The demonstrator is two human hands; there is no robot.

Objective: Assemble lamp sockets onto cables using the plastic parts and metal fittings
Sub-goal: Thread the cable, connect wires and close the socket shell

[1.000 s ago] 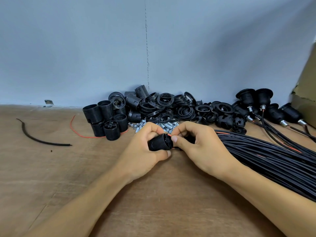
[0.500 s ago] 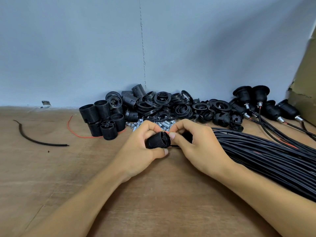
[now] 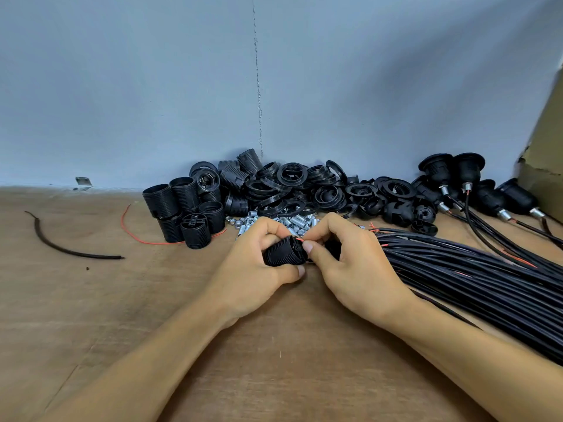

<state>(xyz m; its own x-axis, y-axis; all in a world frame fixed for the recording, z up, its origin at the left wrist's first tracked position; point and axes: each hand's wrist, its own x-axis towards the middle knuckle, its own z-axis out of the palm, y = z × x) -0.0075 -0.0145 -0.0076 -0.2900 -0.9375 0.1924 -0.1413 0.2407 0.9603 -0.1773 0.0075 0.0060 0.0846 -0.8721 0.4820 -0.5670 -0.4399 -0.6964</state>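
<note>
- Little has moved since the earlier frames: both hands sit at the same spot in front of the parts heap with the same grip, and only the viewpoint has drifted slightly.
- Left hand (image 3: pixel 253 269): the fingers are curled round the ribbed black socket body (image 3: pixel 281 251) with the thumb beneath. They hold it on its side, low over the table (image 3: pixel 91 315).
- Right hand (image 3: pixel 350 263): thumb and forefinger pinch a thin red wire (image 3: pixel 300 239) at the end of the socket body. The remaining fingers are curled over a dark part that cannot be identified.
- Cable location: the cable bundle (image 3: pixel 472 275) lies on the table to the right. The right hand hides which strand feeds the socket body.
- Step in hand, as judged: wiring. The conductor end is being guided into the terminal end of the socket body. Whether it is seated cannot be told.
- Supplies: metal fittings (image 3: pixel 292 222) lie just behind the hands. Plastic rings (image 3: pixel 304 187) and threaded shells (image 3: pixel 182 208) are heaped against the wall. Finished sockets (image 3: pixel 457 178) on cables lie at far right.
- Next move calls for a steady left-hand hold while the right hand feeds the wire straight in without kinking it. After that, probably the second conductor, then closing up with a plastic part and a metal fitting.
</note>
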